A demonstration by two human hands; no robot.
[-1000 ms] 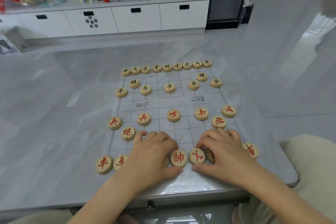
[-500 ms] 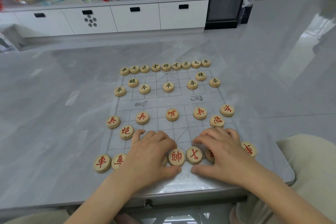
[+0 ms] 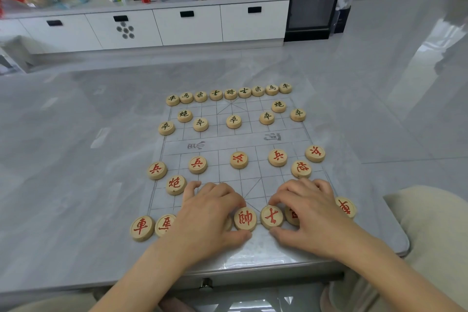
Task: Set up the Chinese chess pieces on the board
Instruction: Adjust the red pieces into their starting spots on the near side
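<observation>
The red general piece (image 3: 245, 218) sits in the near row of the board (image 3: 235, 139), just right of the left hand (image 3: 210, 213). That hand's fingers (image 3: 228, 192) are curled; what they hold cannot be told. Just beyond the general, the right hand (image 3: 307, 213) pinches the red advisor piece (image 3: 272, 216) between thumb and forefinger. The counter (image 3: 76, 185) carries the board.

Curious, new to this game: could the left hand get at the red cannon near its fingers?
Likely yes: the left hand rests just beside the red cannon, with nothing between or on top.
</observation>
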